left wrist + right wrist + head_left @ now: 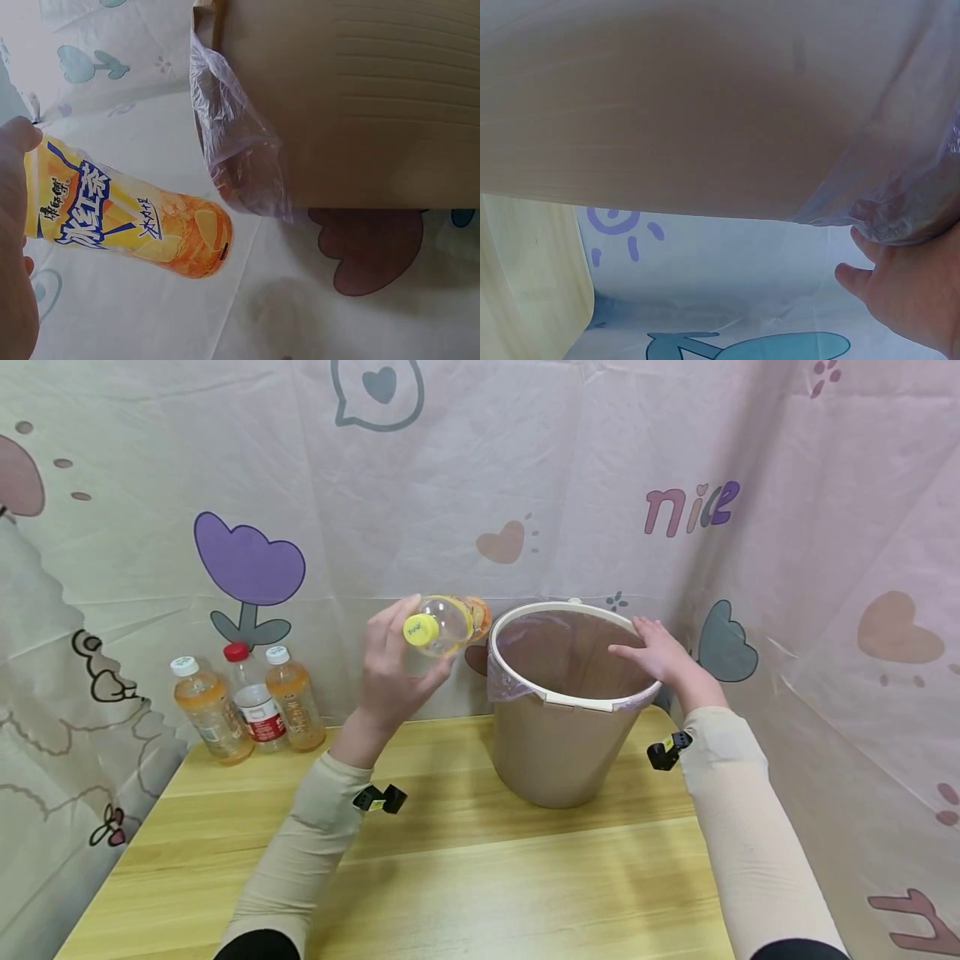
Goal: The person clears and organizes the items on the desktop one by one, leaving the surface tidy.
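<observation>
My left grip is closed around the yellow-capped bottle, tilted and held just off the left side of the bin, which stands near the surface's far edge. My right grip rests, fingers outstretched, at its right rim. Best, I judge: steady there, raise the bottle's base clear of the liner, release inside.
</observation>
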`<state>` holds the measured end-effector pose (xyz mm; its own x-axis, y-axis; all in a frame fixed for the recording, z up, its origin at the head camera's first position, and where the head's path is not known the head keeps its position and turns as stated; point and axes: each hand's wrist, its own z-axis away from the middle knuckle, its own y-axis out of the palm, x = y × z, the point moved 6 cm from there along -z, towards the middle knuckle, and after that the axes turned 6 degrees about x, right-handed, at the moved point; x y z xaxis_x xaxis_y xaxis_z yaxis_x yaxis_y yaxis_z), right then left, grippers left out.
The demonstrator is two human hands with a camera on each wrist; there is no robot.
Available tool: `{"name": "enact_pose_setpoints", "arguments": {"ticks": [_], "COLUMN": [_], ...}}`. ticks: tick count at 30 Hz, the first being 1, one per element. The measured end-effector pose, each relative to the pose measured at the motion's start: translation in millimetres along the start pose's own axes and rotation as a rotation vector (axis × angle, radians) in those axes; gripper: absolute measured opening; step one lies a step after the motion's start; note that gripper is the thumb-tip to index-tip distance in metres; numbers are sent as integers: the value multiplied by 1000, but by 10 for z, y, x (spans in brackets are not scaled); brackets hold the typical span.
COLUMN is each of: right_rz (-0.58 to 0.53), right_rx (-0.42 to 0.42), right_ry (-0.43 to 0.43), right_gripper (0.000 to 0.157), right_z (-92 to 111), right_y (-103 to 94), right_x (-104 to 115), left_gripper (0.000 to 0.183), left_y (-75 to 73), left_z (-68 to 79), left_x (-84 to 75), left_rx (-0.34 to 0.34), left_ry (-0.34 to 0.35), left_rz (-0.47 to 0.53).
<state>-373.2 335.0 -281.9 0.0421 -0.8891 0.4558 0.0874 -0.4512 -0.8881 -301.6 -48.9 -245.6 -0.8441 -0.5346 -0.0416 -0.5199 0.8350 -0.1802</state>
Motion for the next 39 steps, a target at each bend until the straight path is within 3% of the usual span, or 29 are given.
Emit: {"name": "enact_pose_setpoints", "arguments": {"ticks": [19,29,39], "right_rz": [5,-1,-16], "right_rx": [-4,0,-18], "right_ry": [-3,2,6], "right_gripper": [88,88,87], "right_z": [2,17,13], "right_y": [-5,-9,-13], "right_x": [12,30,7], "left_gripper": [60,63,63], "left_y": [296,437,514], "left_z": [14,75,102], "left_x": [-306,-385,-451], "left_rx": [194,318,344], "left_ry": [259,304,356], "left_rz": [34,0,-75]}}
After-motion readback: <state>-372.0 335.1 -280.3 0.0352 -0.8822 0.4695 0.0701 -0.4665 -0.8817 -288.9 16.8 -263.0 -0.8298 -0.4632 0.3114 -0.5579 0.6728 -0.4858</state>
